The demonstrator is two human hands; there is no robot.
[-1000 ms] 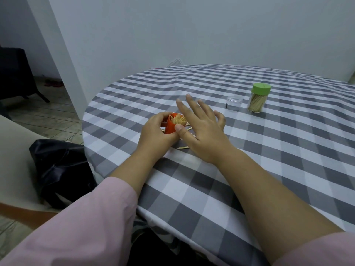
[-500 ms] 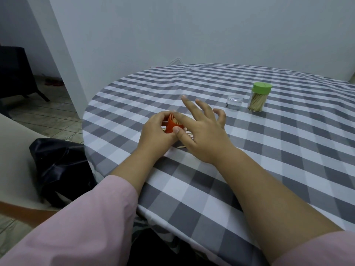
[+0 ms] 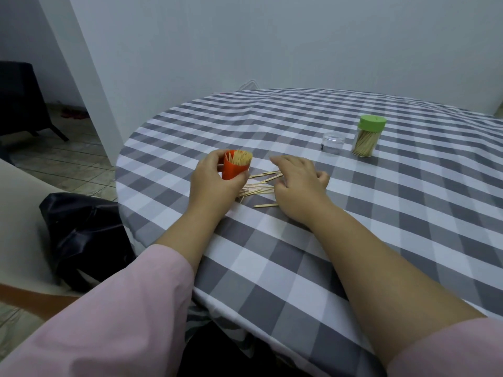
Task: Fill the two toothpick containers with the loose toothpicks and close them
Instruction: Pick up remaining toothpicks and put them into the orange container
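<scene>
The orange container (image 3: pixel 235 168), packed with toothpicks, is gripped upright by the left hand (image 3: pixel 215 183) while the right hand (image 3: pixel 298 183), fingers loosely curled, is rested over the loose toothpicks (image 3: pixel 258 187) on the checked tablecloth (image 3: pixel 408 213).

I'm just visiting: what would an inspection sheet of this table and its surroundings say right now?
Surface: round table under a grey-and-white checked cloth.
Job's things: orange container, open, toothpicks inside; loose toothpicks on the cloth; green-lidded container, closed, filled; clear cap beside it.
Clutter: nothing seen.
Hands: left hand grips the orange container; right hand curled over the loose toothpicks.
Cables: nothing seen.
Surroundings: black bag on a seat, white walls, tiled floor.
</scene>
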